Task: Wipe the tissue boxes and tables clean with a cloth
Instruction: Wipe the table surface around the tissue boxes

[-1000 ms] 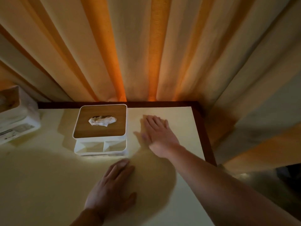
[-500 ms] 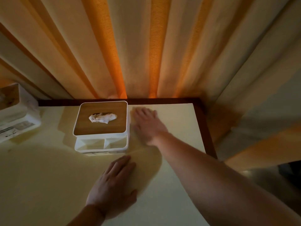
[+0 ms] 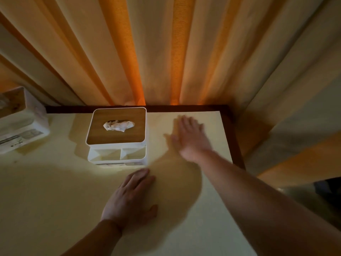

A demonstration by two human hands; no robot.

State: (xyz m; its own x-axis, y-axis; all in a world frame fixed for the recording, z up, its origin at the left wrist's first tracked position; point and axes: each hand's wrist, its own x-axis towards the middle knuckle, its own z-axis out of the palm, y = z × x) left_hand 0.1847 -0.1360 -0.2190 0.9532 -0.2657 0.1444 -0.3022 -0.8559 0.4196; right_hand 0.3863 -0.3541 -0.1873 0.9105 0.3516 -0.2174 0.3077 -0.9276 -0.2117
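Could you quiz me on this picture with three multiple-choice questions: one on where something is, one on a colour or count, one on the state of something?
1. Where does the right hand lie?
A. On the table to the right of the tissue box
B. On top of the tissue box
C. On the curtain

2. What colour is the lid of the tissue box?
A. Bright blue
B. Wood brown with a white rim
C. Black

3. How is the left hand held?
A. Clenched in a fist
B. Pinching a tissue
C. Flat, fingers straight, on the table

Answers:
1 A, the hand lies flat on the tabletop beside the box, towards the far right corner.
2 B, the top is a brown wood panel framed in white.
3 C, the palm faces down with straight fingers, in front of the box.
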